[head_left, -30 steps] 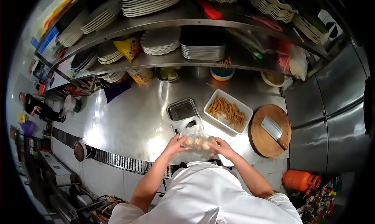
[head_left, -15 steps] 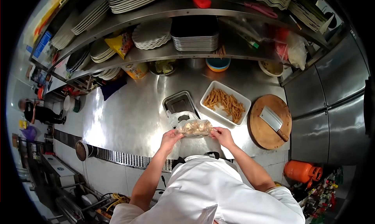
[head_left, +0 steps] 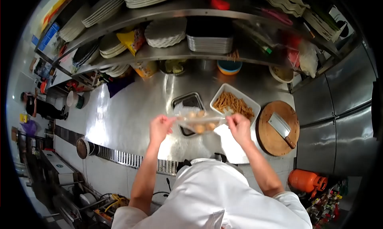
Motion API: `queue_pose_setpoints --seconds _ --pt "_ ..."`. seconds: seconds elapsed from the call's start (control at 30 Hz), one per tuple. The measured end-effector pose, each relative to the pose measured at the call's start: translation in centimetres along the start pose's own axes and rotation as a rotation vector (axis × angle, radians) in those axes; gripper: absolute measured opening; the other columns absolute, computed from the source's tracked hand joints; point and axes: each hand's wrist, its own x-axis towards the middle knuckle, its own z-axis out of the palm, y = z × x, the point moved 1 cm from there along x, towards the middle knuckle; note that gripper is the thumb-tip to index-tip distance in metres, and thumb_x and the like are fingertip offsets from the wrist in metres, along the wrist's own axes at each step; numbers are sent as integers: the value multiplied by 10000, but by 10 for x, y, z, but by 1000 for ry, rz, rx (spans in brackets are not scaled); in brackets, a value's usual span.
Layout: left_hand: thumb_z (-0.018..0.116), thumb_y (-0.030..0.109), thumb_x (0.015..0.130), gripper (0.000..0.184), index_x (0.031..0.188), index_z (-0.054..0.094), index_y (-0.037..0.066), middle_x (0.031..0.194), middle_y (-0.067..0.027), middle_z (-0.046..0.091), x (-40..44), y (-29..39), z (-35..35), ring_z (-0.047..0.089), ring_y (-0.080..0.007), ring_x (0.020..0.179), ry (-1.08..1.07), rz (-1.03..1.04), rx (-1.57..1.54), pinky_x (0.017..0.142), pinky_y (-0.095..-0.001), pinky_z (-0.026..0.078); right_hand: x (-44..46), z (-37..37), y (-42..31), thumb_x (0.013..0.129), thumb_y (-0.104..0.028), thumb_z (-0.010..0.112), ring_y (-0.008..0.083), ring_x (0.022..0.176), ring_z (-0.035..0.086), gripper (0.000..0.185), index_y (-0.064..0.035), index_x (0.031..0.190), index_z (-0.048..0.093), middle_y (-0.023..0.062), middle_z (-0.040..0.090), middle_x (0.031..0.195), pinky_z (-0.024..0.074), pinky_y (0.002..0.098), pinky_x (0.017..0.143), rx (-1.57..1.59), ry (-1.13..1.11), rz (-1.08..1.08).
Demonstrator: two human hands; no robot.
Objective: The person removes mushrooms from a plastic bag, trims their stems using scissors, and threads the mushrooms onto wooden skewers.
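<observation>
A clear plastic bag (head_left: 206,120) with several round, pale-brown pieces in it stretches between my two hands, blurred by motion; their exact kind cannot be made out. Its left end is pinched in my left hand (head_left: 160,128), and my right hand (head_left: 239,129) grips the right end. Under and behind the bag lies a dark metal tray (head_left: 186,98) with some whitish plastic over it, partly hidden. Just beyond my right hand, a white rectangular tub (head_left: 255,108) holds a heap of brown, finger-like food pieces (head_left: 233,103).
Right of the tub, a cleaver (head_left: 280,125) lies on a round wooden chopping board (head_left: 271,145). Shelves above the steel counter (head_left: 131,109) carry plates (head_left: 165,32) and stacked metal trays (head_left: 209,44). An orange gas cylinder (head_left: 305,181) stands lower right. A person (head_left: 42,106) is far left.
Both hands have risen away from my body and spread apart, pulling the bag out longer between them. The round pieces have shifted inside it. The view has moved slightly.
</observation>
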Motion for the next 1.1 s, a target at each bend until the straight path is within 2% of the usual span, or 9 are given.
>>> queue_pose_setpoints --seconds 0.1,0.2,0.27,0.43,0.63,0.67,0.77,0.83,1.1 --pt "824 205 844 319 755 591 6 635 -64 623 11 -1 -10 561 -97 447 -10 4 -12 398 -236 448 9 -3 3 924 -154 683 346 663 634 228 44 816 648 194 637 733 496 400 623 -31 -19 -12" --pt "826 194 841 315 752 585 11 636 -59 622 9 13 -15 560 -95 448 -34 49 32 391 -236 438 18 -19 -27 928 -149 677 345 663 622 219 44 829 644 197 631 757 492 399 622 -26 80 -177" --pt "813 149 848 277 749 586 25 617 -46 612 21 16 -22 562 -94 448 -15 80 -158 391 -223 424 33 -19 -27 933 -133 666 321 656 623 203 44 838 640 184 630 758 489 382 613 17 37 -107" --pt "807 149 850 276 751 579 30 622 -48 612 20 34 -30 559 -88 446 -2 153 -123 387 -222 429 27 -22 -43 935 -133 661 298 654 625 191 37 849 646 170 626 772 490 372 613 81 87 -155" --pt "797 140 860 266 759 581 21 612 -49 605 7 36 -48 569 -89 460 -76 139 -119 399 -218 428 29 -26 -53 937 -130 654 308 686 615 184 33 853 645 168 620 782 479 368 616 13 31 -245" --pt "795 137 860 262 761 583 20 613 -48 606 15 37 -48 569 -87 463 -63 155 -142 402 -217 428 34 -23 -48 928 -121 664 305 678 612 171 30 852 643 164 621 782 477 367 615 -27 -73 -219" --pt "786 126 865 247 765 587 21 631 -46 613 20 62 -48 567 -83 467 -59 246 -101 405 -215 424 35 -31 -64 924 -116 671 303 675 608 166 34 857 643 158 623 780 476 366 620 34 84 -232" --pt "776 124 873 247 754 583 24 635 -46 617 22 54 -55 562 -81 466 -55 185 -133 405 -215 425 34 -30 -69 924 -108 666 298 669 609 163 39 859 640 158 615 762 474 362 622 26 18 -264" --pt "777 110 861 264 720 562 46 611 -37 610 5 96 -75 559 -80 455 -127 284 -107 401 -215 426 47 -34 -77 963 -126 644 183 659 637 197 46 869 627 113 613 752 478 316 613 170 24 -186"
